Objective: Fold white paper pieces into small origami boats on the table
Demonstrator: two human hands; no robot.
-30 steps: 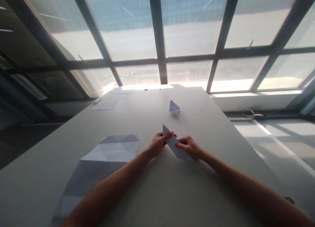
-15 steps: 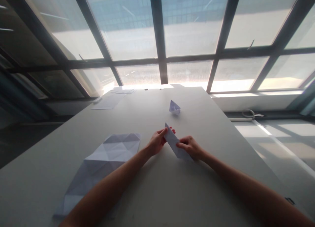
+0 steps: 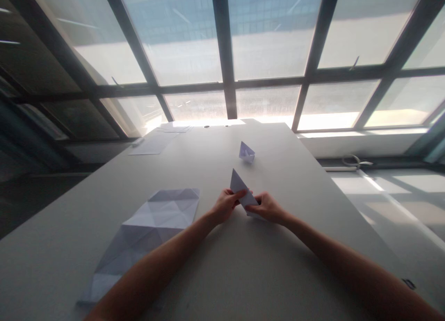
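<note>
Between my hands, just above the white table (image 3: 215,274), is a small folded piece of white paper (image 3: 238,182) with a pointed tip aimed up and away from me. My left hand (image 3: 225,204) pinches its left edge, thumb on the near face. My right hand (image 3: 268,208) grips the lower right part, thumb also on top. The fingers behind the paper are mostly hidden. A little beyond my hands stands a small folded paper boat (image 3: 246,152). A large creased sheet of paper (image 3: 156,214) lies to the left, partly under my left forearm.
Flat sheets of paper (image 3: 153,144) lie at the table's far left corner. Tall framed windows (image 3: 264,38) rise behind the far edge. A coiled cable (image 3: 352,160) lies off the table at right, and a small dark object (image 3: 409,283) is near my right forearm.
My left hand has slid down the folded paper, its thumb now lower and nearer my right hand. More of the pointed tip shows, and the large sheet has shifted slightly right.
</note>
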